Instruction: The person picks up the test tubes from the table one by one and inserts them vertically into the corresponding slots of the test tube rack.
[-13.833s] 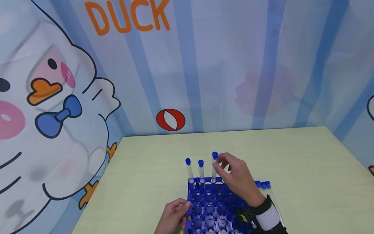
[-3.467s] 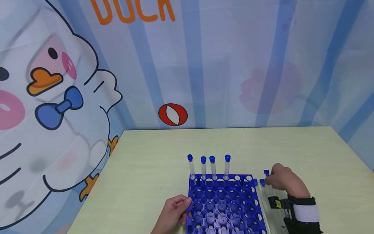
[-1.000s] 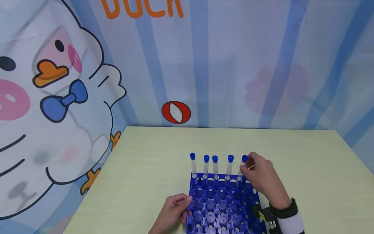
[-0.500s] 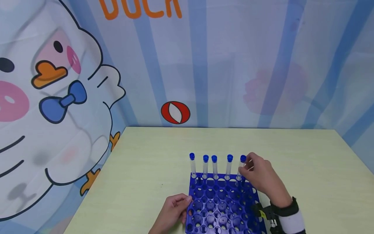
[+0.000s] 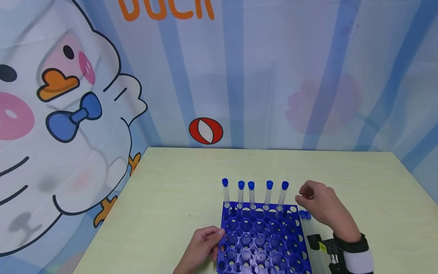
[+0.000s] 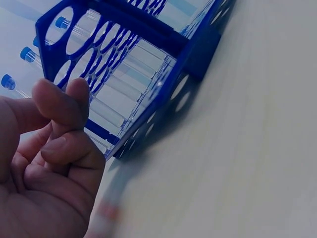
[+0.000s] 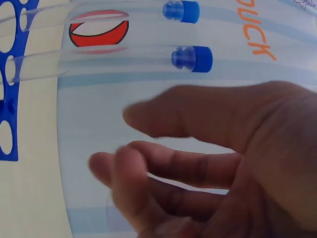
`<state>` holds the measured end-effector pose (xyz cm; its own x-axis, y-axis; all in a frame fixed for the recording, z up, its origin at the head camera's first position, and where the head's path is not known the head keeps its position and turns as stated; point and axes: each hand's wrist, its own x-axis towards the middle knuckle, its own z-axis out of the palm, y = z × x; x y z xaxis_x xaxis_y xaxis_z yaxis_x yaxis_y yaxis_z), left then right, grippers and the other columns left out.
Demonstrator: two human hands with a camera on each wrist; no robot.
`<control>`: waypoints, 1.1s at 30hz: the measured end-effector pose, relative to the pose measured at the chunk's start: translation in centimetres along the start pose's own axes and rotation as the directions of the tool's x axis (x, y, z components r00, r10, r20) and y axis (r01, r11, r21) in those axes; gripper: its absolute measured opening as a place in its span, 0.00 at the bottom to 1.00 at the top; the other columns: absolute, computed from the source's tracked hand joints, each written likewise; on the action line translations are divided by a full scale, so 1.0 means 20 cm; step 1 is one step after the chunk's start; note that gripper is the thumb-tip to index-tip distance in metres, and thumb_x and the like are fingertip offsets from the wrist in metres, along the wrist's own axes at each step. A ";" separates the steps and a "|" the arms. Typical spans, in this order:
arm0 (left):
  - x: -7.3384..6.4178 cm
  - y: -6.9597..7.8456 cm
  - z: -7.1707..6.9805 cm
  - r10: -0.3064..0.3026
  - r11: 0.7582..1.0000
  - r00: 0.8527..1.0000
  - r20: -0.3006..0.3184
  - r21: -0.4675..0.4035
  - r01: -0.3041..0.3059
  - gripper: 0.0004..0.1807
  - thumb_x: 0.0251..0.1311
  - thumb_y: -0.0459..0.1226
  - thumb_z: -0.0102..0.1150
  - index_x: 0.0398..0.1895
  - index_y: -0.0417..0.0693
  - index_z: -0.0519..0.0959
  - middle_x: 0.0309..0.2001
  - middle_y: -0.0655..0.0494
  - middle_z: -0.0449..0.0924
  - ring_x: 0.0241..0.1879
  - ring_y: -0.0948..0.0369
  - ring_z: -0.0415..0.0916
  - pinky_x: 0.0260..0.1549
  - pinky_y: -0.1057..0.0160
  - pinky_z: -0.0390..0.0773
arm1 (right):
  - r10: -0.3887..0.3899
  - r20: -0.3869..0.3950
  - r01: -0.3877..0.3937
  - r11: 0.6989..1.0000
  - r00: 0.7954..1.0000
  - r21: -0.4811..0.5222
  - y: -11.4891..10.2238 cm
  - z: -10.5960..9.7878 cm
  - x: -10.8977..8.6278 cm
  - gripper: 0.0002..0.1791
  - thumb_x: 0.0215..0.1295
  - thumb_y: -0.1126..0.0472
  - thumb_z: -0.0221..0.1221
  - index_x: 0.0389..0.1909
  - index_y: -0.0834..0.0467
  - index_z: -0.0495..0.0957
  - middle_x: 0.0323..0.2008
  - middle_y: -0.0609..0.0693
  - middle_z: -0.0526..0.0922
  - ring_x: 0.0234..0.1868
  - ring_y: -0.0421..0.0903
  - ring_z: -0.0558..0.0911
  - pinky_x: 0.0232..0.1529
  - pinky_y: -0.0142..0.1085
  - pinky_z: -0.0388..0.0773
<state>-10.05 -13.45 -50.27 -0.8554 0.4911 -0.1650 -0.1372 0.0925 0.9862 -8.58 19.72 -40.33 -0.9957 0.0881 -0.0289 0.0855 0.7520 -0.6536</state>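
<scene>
Striped backdrop (image 5: 260, 76) across the upper frame, pale table (image 5: 178, 186) below, blue rack (image 5: 261, 242) at bottom centre, right hand (image 5: 323, 204) at lower right, loosely curled and empty, left hand (image 5: 204, 243) pinching the rack's left edge, five blue-capped tubes (image 5: 251, 196) standing in its far row

Tabletop (image 5: 178, 190): before the backdrop (image 5: 239, 87). Rack (image 5: 253, 247): on the tabletop, near side. Five tubes (image 5: 251, 196): in the rack's far row, side by side, second and third from left closest together. Loose tubes (image 5: 302, 215): on the tabletop, just right of the rack, capped ends away. Left hand (image 5: 204, 243): at the rack's left edge, fingers (image 5: 216, 236) touching it. Right hand (image 5: 323, 203): right of the rightmost standing tube, apart from it, near the loose caps. Duck picture (image 5: 85, 144): on the backdrop, left.
</scene>
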 end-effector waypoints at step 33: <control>0.00 0.00 0.00 -0.003 1.000 1.000 0.009 -0.003 0.003 0.24 0.64 0.46 0.51 0.39 0.27 0.74 0.21 0.56 0.76 0.11 0.66 0.65 0.12 0.71 0.66 | 0.297 0.290 -0.260 0.952 0.910 -0.160 0.24 0.13 0.09 0.12 0.54 0.67 0.51 0.36 0.72 0.65 0.20 0.54 0.70 0.19 0.45 0.69 0.21 0.36 0.64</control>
<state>-10.15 -13.49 -50.28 -0.8504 0.4986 -0.1683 -0.1415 0.0913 0.9857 -10.04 21.83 -45.40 -0.8908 0.1146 -0.4398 0.3463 0.7978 -0.4935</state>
